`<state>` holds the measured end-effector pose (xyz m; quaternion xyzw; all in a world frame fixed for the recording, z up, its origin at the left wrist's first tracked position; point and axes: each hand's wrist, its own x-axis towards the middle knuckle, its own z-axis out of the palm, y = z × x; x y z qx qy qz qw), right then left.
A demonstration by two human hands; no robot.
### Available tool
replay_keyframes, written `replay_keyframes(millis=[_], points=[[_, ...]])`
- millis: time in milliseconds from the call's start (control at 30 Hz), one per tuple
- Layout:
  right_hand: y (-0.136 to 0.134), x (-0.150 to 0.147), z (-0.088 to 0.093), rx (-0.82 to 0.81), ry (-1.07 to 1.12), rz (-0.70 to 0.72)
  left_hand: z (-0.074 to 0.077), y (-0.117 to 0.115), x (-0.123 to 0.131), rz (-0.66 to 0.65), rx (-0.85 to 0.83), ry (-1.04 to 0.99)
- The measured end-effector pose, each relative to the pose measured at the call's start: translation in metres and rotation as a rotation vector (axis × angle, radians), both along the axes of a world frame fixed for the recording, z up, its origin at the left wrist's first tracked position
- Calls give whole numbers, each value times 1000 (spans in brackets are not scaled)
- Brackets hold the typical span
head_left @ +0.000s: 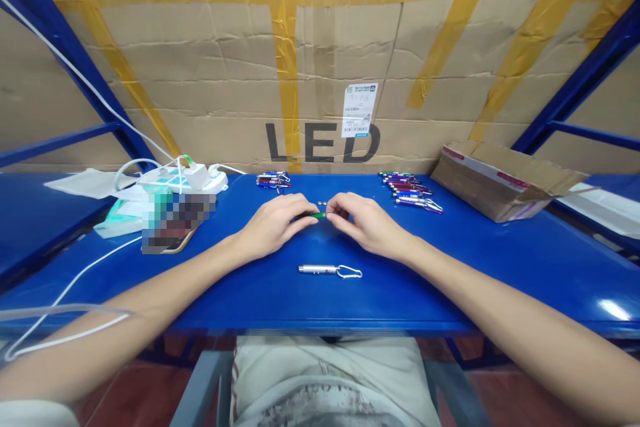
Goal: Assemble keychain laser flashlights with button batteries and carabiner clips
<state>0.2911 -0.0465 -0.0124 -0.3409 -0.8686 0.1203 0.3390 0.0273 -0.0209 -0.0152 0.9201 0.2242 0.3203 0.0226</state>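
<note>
My left hand (274,223) is closed around a small green keychain flashlight (317,215), most of it hidden by the fingers. The fingers of my right hand (369,223) pinch at the flashlight's right end; whatever lies between those fingertips is too small to make out. Just behind the fingertips are small silver button cells (323,203) on the blue table (280,303). Closer to my body, a silver keychain flashlight (318,269) with a carabiner clip lies flat, touched by neither hand.
Several flashlights (273,180) lie at the back left, and a row of coloured flashlights (407,190) at the back right. Further right stands an open cardboard box (493,180). On the left are a power strip (200,178), a phone (183,240) and a white cable (75,280).
</note>
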Motion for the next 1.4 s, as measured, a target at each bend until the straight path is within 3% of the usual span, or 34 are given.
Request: replay_keyframes(millis=[333,567,633,700,1000,1133,1400], points=[[2,-11,-4,-563,334,-8,2,-1,-1,42,329,163],[0,-13,5,-961,590,30,9,-5,-1,41,519,224],[0,-13,6,-1011,607,41,10,-6,-1,37,529,202],[2,-13,5,-939,565,47,9,-5,0,51,500,167],[4,-8,-8,-334,299,42,6,-1,-1,44,317,73],[2,-4,-2,-183,200,43,5,-1,-2,41,225,39],[2,2,3,51,51,5,3,-2,0,20,216,15]])
